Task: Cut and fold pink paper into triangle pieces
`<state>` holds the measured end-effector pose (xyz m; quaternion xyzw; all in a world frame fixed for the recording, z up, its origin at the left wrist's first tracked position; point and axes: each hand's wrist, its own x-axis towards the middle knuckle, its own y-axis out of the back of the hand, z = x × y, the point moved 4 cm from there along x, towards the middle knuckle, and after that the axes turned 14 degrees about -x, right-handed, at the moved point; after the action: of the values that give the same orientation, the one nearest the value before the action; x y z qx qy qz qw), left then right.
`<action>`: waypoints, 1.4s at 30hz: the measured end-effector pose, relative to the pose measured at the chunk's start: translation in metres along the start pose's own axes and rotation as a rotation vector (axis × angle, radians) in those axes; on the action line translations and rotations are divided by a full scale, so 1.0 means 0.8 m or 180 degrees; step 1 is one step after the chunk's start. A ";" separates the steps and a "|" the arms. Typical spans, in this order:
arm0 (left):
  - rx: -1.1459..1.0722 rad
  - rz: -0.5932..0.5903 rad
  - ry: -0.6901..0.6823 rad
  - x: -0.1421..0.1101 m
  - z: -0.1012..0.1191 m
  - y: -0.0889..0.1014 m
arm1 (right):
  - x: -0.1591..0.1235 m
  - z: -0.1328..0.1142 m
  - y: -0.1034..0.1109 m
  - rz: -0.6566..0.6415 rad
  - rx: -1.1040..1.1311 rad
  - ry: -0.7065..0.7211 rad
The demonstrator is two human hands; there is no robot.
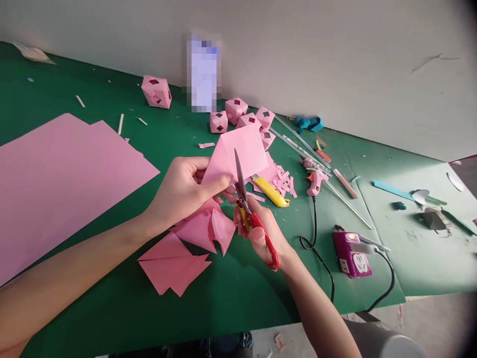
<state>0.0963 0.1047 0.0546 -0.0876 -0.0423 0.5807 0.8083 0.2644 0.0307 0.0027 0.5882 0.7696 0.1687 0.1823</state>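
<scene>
A: Quick pass, biggest first. Base?
B: Green tabletop (268, 298), running under both hands and everything around them.
A: Next size down?
B: Large pink sheets (70, 184), flat, left of the left hand.
A: Hands, then.
B: Left hand (186, 191) pinches folded pink paper, thumb on top, fingers partly hidden beneath. Right hand (274, 226) is wrapped round scissor handles, thumb over the near one.
A: Where's the paper?
B: Folded pink paper (248, 149) is raised over the tabletop, beyond the left fingertips, slanted. Crease shows.
A: Loose pieces?
B: Two stacks or folded bits, can't tell which: a curled pink piece (197, 231) just under the left hand, a flat pink piece (175, 263) nearer the body.
A: Scissors?
B: Red-handled scissors (256, 222) in the right hand, points away from the body, blades over the paper's near face. Can't tell if paper sits between them.
A: Smaller stuff?
B: Purple socket block (346, 248), right of the right hand, plug in it. Lone pink hollow shape (156, 93), well beyond the left hand. Cluster of similar pink shapes (236, 109), just past the held paper. Yellow cutter (270, 191), just beyond the right hand. Pink glue gun (316, 181), farther right of that hand, black cord attached.
A: Smallest?
B: Pink scraps (285, 181), heaped past the cutter.
</scene>
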 end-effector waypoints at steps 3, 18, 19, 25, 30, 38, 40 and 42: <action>-0.0092 0.0000 0.0031 0.000 0.000 -0.001 | 0.000 0.000 0.000 -0.0026 -0.0001 -0.0006; -0.0011 0.0023 0.0094 0.003 -0.001 0.001 | 0.000 -0.002 -0.001 0.0036 -0.0144 -0.0019; -0.0003 0.0030 0.0117 0.004 -0.001 0.001 | 0.000 -0.003 -0.001 0.0048 -0.0146 -0.0032; -0.0057 0.0060 0.0226 0.005 -0.002 0.000 | -0.001 -0.004 -0.001 0.0143 -0.0241 -0.0033; 0.0000 0.0048 0.0169 0.005 -0.001 0.000 | -0.001 -0.002 -0.002 0.0196 -0.0244 -0.0050; -0.0019 0.0029 0.0159 0.008 -0.002 0.000 | 0.002 0.000 -0.003 0.0257 -0.0340 0.0009; 0.0002 0.0035 0.0147 0.008 -0.002 0.001 | 0.002 0.000 -0.003 0.0271 -0.0323 -0.0009; 0.0018 0.0021 0.0121 0.007 -0.003 0.002 | 0.001 0.001 -0.003 0.0275 -0.0288 -0.0029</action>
<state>0.0971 0.1104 0.0521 -0.0965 -0.0251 0.5817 0.8073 0.2621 0.0311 0.0010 0.6128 0.7343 0.2084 0.2048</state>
